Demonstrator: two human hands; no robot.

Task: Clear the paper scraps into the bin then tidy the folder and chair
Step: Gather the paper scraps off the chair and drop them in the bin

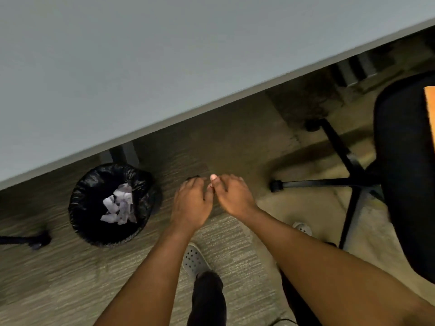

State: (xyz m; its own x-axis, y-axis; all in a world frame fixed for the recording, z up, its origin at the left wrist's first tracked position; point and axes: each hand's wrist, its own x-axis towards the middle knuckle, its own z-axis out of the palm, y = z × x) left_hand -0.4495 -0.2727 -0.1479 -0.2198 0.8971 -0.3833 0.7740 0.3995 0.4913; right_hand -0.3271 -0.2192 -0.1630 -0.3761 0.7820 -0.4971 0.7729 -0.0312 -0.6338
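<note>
Paper scraps [118, 205]: one crumpled heap, pieces uncountable, lying inside one black-lined bin [89, 184] on the carpet [58, 267] beside the table [141, 67] edge. Your left hand [190, 203] and right hand [233, 196] hover side by side, right of the bin, fingers loosely curled, holding nothing visible. One black chair [404, 161] stands right, one orange folder [430, 107] on its seat.

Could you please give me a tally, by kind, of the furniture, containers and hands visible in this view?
Desk: 1
Bin with paper scraps inside: 1
Black chair carrying an orange item at the frame edge: 1
Hands, left hand and right hand: 2
Total: 5
</note>
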